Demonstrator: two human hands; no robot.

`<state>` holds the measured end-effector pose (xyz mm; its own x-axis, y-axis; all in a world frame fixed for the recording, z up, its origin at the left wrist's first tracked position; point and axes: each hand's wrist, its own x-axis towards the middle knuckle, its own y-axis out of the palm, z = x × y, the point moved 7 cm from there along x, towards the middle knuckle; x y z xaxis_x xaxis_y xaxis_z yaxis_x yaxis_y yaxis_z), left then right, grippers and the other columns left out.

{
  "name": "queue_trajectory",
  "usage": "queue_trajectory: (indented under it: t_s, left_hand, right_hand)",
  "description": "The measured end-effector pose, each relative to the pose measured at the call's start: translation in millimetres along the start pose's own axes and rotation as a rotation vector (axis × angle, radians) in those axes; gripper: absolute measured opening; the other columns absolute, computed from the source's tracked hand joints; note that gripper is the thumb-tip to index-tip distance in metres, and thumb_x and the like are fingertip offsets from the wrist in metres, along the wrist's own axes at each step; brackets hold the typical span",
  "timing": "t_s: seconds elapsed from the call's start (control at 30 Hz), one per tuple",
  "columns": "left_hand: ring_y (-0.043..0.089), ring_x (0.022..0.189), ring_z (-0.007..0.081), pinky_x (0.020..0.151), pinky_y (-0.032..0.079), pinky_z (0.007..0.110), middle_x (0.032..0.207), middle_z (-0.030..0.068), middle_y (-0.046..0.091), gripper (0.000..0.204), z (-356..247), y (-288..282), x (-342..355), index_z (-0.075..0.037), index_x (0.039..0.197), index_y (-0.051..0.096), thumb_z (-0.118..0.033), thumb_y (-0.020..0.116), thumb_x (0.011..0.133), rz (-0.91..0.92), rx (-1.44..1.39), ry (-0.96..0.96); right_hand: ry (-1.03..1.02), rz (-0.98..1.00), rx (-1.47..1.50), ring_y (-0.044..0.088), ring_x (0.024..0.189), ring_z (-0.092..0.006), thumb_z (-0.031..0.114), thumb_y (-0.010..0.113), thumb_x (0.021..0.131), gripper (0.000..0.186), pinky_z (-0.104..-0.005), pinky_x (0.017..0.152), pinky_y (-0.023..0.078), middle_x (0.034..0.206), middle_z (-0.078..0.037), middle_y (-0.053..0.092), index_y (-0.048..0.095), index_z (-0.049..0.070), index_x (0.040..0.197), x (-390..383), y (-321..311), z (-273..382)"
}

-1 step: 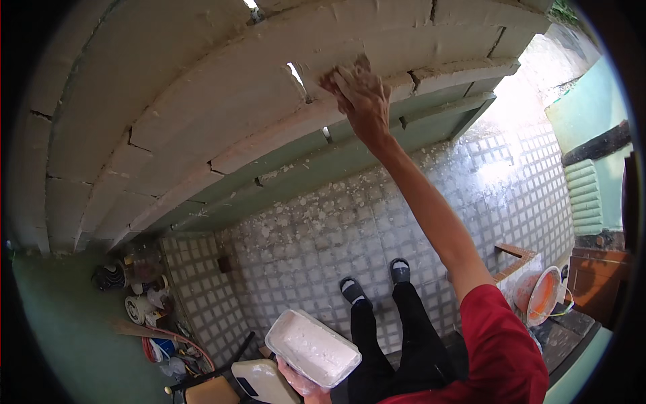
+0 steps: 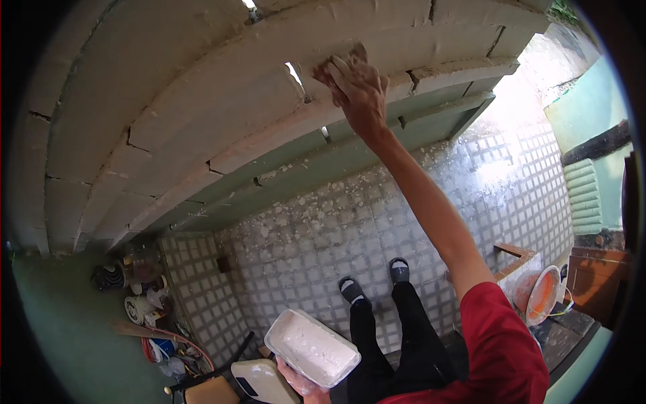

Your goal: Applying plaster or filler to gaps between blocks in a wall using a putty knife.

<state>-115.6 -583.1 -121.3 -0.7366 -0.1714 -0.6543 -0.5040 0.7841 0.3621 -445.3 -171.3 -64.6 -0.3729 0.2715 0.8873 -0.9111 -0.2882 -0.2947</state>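
Note:
My right hand (image 2: 360, 91) is stretched up to the block wall (image 2: 222, 101), its fingers closed on a putty knife (image 2: 359, 51). The hand covers most of this tool; only edges of its flat blade show against the wall. Just left of the hand, a bright narrow gap (image 2: 294, 73) runs between two blocks. Low in the view, my left hand (image 2: 299, 382) grips a white rectangular tub (image 2: 274, 341) from below and the side. Pale, wet-looking putty (image 2: 316, 347) lies inside the tub, and pale smears coat the fingers that hold it.
Pale splatters dot the tiled floor (image 2: 323, 209) below the wall. At right, a bucket with an orange inside (image 2: 540, 296) stands on a dark surface. A chair (image 2: 259, 380) is beside the tub. Bottles, hoses and clutter (image 2: 158, 323) line the left side.
My right hand has slid slightly up and to the left along the wall with the putty knife. The tub and my left hand stay in place.

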Motion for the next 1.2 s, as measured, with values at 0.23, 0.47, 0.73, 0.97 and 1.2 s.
queue_trajectory:
  t_s: [0.23, 0.47, 0.73, 0.97, 1.2]
  left_hand:
    - [0.05, 0.122, 0.0323, 0.1, 0.043, 0.047, 0.138, 0.0092, 0.046, 0.069, 9, 2, 8, -0.013, 0.144, 0.033, -0.058, 0.037, 0.091, 0.016, -0.017, -0.008]
    - [0.05, 0.122, 0.0322, 0.1, 0.044, 0.047, 0.139, 0.0086, 0.046, 0.069, 3, -5, 4, -0.013, 0.143, 0.034, -0.058, 0.038, 0.091, 0.009, 0.007, -0.007]
    - [0.052, 0.12, 0.0312, 0.098, 0.045, 0.046, 0.137, 0.009, 0.048, 0.068, 6, 4, 3, -0.012, 0.143, 0.035, -0.057, 0.039, 0.091, 0.006, -0.027, -0.036]
    - [0.054, 0.117, 0.03, 0.095, 0.048, 0.045, 0.135, 0.0099, 0.049, 0.067, -8, 17, -3, -0.011, 0.142, 0.035, -0.056, 0.037, 0.092, 0.049, -0.006, -0.001]
    - [0.057, 0.113, 0.0292, 0.091, 0.05, 0.045, 0.132, 0.0092, 0.051, 0.064, -39, 36, -14, -0.011, 0.141, 0.037, -0.054, 0.036, 0.093, 0.06, -0.067, 0.066]
  right_hand:
    - [0.062, 0.215, -0.156, 0.051, 0.112, -0.0214, 0.016, 0.071, 0.075, 0.041, -0.0415, 0.091, 0.034, 0.121, 0.002, 0.064, 0.066, 0.017, 0.116, -16, 40, -17]
    - [0.032, 0.144, -0.024, 0.049, 0.11, -0.023, 0.017, 0.064, 0.077, 0.043, -0.0455, 0.088, 0.033, 0.127, 0.004, 0.058, 0.061, 0.021, 0.12, -29, 28, 5]
    - [0.074, 0.273, -0.171, 0.05, 0.108, -0.0227, 0.01, 0.068, 0.07, 0.05, -0.0409, 0.089, 0.034, 0.122, 0.0, 0.063, 0.065, 0.018, 0.12, -67, 54, -19]
    - [0.807, -0.009, 0.769, 0.061, 0.088, -0.0261, -0.002, 0.057, 0.076, 0.04, -0.0379, 0.072, 0.049, 0.108, -0.01, 0.064, 0.064, 0.009, 0.114, -84, 25, -45]
    - [1.603, -0.565, 1.206, 0.056, 0.058, -0.0168, 0.002, 0.052, 0.08, 0.009, -0.0298, 0.046, 0.045, 0.075, -0.009, 0.059, 0.057, 0.003, 0.087, -98, 74, -42]
